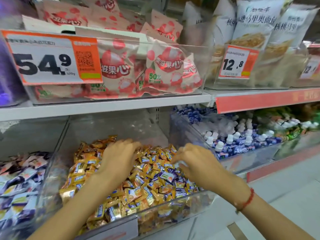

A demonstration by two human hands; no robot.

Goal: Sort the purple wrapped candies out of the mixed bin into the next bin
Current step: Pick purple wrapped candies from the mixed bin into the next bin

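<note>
— Nearest the camera, what is seen at the bottom of the frame?

— Two bare forearms are seen reaching up from the lower edge into a clear mixed bin [171, 207] at lower centre. A red string bracelet [246, 200] is worn on the right wrist.

— How is each grip held?

— The left hand [119, 156] is laid palm down on the heap, fingers spread and fairly straight, so its grip is wide and nothing is held in it. The right hand [195, 161] is placed over the right part of the heap with fingers bent downward; something pale is blurred at its fingertips, so whether anything is pinched cannot be told.

— Where are the purple wrapped candies?

— The purple wrapped candies [170, 175] are scattered among the gold wrapped candies [138, 191], gathered mostly in the right half of the mixed bin, just beside and under the right hand.

— And the neighbouring bins?

— At lower left a bin [46, 170] of white and dark purple packets [22, 181] is set against the mixed bin. At centre right another clear bin [187, 132] is filled with blue and white pieces [239, 144].

— What is shown above?

— On the upper shelf [103, 108], pink and white bags [166, 66] are stacked behind a price tag [50, 58] marked 54.9 at upper left; pale bread bags [254, 23] are stood behind a tag [237, 62] marked 12.8 at upper right.
</note>
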